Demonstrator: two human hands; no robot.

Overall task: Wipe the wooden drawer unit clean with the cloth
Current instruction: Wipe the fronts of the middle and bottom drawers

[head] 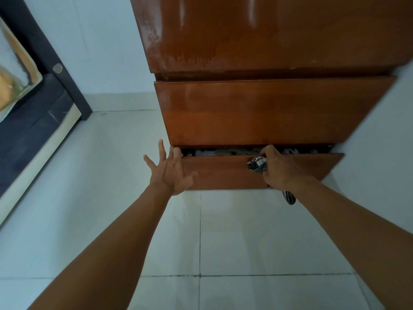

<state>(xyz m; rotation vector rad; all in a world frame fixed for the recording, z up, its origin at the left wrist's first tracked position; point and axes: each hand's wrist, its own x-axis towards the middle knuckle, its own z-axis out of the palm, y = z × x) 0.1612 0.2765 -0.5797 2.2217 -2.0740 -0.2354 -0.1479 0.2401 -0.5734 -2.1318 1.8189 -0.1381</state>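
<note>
Two bare forearms reached in from the bottom edge toward the drawer unit [257, 113], with no sleeve, cuff or glove on either. The left hand [171, 173] and the right hand [279, 171] were uncovered, with short, plain nails on the left. The wrists nearest that unit were likewise bare.

Two hands at the lowest drawer of the wooden drawer unit [268, 113]

The left hand [171, 173] is spread at the drawer's [223, 173] corner; the right hand [280, 170] clutches the cloth [257, 164] on its top edge.
</note>
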